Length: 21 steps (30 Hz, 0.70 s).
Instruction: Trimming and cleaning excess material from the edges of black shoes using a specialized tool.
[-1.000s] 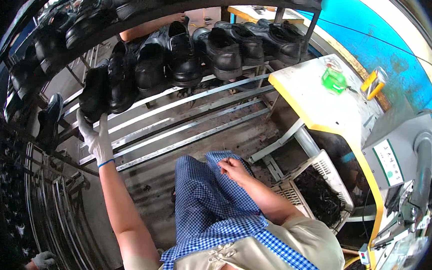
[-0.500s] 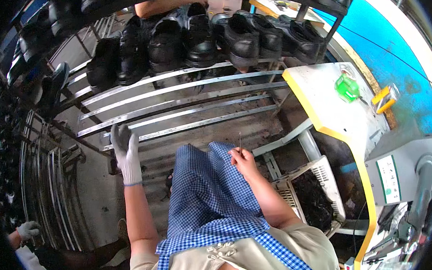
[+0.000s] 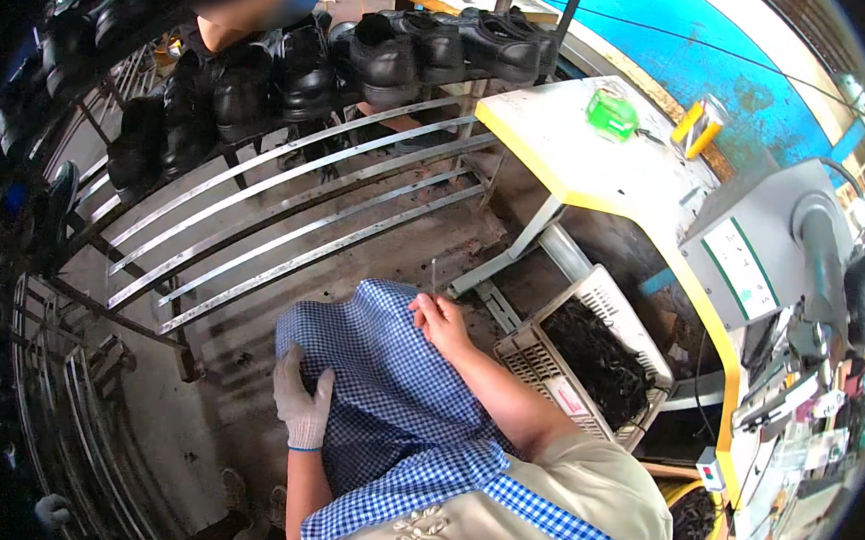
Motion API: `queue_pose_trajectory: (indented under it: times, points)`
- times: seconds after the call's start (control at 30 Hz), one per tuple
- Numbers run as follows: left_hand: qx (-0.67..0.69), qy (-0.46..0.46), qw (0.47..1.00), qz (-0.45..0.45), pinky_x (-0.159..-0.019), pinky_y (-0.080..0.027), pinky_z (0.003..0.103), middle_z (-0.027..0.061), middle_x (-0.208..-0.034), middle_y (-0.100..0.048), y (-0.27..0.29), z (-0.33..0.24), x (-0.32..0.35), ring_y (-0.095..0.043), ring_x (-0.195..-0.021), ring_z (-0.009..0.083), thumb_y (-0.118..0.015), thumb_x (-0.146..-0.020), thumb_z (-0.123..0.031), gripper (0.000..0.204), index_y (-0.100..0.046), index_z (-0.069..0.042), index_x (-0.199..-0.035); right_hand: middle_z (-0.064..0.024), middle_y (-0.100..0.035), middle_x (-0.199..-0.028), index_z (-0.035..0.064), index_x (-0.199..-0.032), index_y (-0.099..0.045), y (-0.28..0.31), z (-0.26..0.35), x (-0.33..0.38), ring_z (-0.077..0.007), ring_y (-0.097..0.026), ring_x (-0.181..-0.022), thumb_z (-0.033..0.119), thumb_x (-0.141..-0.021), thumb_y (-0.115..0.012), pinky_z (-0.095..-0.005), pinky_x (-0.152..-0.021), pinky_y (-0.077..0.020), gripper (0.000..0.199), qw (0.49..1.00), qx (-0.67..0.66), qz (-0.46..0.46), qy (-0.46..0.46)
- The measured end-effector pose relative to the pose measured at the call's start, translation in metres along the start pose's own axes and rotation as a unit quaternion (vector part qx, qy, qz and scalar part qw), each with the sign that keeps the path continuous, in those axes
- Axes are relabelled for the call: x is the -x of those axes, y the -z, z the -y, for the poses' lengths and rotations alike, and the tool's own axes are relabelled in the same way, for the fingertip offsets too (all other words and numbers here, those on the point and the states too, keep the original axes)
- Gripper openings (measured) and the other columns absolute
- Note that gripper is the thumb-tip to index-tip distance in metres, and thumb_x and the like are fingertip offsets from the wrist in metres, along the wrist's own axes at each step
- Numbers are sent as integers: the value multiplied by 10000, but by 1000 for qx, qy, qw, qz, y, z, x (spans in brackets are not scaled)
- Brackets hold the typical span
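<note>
My left hand (image 3: 301,399) wears a whitish knit glove and is beside the left edge of my blue checked apron (image 3: 386,367). Its thumb stands apart from the fingers, and I see nothing in it. Bare, my right hand (image 3: 439,323) is over the apron's right side, pinching a thin rod (image 3: 434,274) that points up with a pale tip; its exact kind is too small to make out. Ahead of both hands stands a metal rack (image 3: 253,247) of slanted bars, with several black shoes (image 3: 304,72) lined up on its upper level.
On my right is a white worktable (image 3: 553,128) with yellow edging, bearing a green container (image 3: 612,116) and a yellow can (image 3: 698,126). Below it, a crate (image 3: 604,402) holds black scraps. A grey machine (image 3: 755,252) stands farther right. Another person's gloved hand (image 3: 53,510) shows lower left.
My left hand has come back from near the rack to beside the apron. My right hand still pinches the rod. The view has swung right, bringing more of the worktable and crate in.
</note>
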<state>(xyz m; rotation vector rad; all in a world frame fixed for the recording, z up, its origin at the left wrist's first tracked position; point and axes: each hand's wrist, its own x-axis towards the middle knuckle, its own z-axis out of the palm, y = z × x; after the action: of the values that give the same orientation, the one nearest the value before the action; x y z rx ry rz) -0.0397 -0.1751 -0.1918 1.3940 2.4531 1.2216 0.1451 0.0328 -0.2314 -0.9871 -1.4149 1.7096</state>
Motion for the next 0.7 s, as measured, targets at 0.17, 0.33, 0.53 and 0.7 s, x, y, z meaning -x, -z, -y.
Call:
queue_pose_trajectory:
  times: [0.17,0.33,0.53,0.7]
  points:
    - [-86,-47,994,-49,-994,-428,498,192,-1224,-566,3,2,11,-515,-1168,394,-728,-748,-245,506,-576,-28,-1179,-31,-595,-643,27,-891,-655,-20,-4,12,-134,-541,-525,298,-989,-520,-319,-506,-425,318,982,141,10,125]
    - [-62,-55,995,-50,-993,-428,504,170,-1211,-585,10,10,24,-508,-1176,408,-744,-723,-173,245,-665,-69,-931,-163,-652,-775,47,-879,-642,-30,-6,25,-360,-630,-692,363,-950,-541,-451,-598,-478,340,907,373,63,184]
    - [-49,-81,995,7,-998,-404,515,157,-1187,-592,25,-4,9,-504,-1142,408,-750,-693,-201,306,-665,-68,-956,-162,-656,-779,42,-912,-663,-30,-20,1,-335,-641,-690,334,-947,-552,-424,-590,-485,315,903,375,73,198]
    - [-91,-99,986,100,-1059,-307,571,140,-1254,-555,-6,17,-11,-448,-1205,411,-759,-688,-353,472,-660,-102,-1075,-138,-616,-729,50,-792,-617,-40,-21,-21,-347,-615,-666,316,-925,-578,-432,-571,-473,301,879,414,48,229]
